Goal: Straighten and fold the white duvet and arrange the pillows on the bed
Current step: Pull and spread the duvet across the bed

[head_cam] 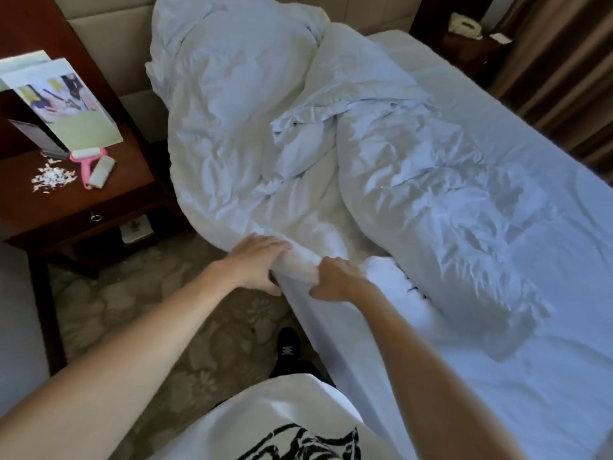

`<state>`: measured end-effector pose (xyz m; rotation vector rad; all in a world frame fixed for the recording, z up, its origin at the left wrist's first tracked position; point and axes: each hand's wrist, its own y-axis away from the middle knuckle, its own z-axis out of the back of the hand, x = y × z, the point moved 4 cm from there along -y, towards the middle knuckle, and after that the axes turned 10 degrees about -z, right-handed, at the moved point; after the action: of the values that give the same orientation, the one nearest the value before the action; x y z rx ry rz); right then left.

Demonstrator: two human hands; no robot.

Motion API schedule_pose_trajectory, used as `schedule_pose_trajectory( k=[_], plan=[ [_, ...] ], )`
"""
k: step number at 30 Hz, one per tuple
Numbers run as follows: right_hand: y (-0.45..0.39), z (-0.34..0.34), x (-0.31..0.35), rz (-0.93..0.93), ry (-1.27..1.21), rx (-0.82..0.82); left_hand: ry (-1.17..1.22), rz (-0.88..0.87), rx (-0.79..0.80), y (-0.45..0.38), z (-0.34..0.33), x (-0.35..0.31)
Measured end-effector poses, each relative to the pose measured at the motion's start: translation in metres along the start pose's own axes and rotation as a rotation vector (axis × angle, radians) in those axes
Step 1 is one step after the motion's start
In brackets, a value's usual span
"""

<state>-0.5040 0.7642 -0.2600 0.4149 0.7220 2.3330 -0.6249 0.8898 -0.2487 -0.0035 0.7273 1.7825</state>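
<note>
White duvet: crumpled, heaped along the near side of the bed, rising from the hands toward the padded headboard; its lower edge spills over the mattress side exactly where both hands meet it. Left hand: fingers curled over a rolled bunch of the duvet's edge, thumb beneath. Right hand: just beside the left, gripping the same bunched edge from the other side; the close paired grip looks suited to drawing the edge out and finding a corner, so straightening appears to be at an early stage. Pillows: none told apart from the heap; the tall bulge well beyond the hands, against the headboard, may hide one, but that cannot be told. Bare sheet: to the right of the hands and beyond, wrinkled, uncovered. Nightstand: left of the left hand, well apart; its tabletop carries an upright brochure holder holding printed leaflets, a pink lint roller lying beside a pale flat object, and a scatter of white paper scraps. Drawer beneath: shut, contents unseen. Second nightstand, far beyond the right hand: bears a telephone. Floor: patterned carpet, under the forearms.
</note>
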Motion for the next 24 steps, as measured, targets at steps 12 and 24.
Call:
schedule_pose_trajectory(
  k=[12, 24],
  plan=[
    [0.100, -0.022, -0.056, -0.068, 0.200, 0.053, 0.063, -0.144, -0.201, 0.052, -0.053, -0.073],
    [0.172, -0.048, -0.041, 0.147, 0.214, 0.062, 0.339, -0.105, -0.372, 0.077, -0.118, -0.183]
  ],
)
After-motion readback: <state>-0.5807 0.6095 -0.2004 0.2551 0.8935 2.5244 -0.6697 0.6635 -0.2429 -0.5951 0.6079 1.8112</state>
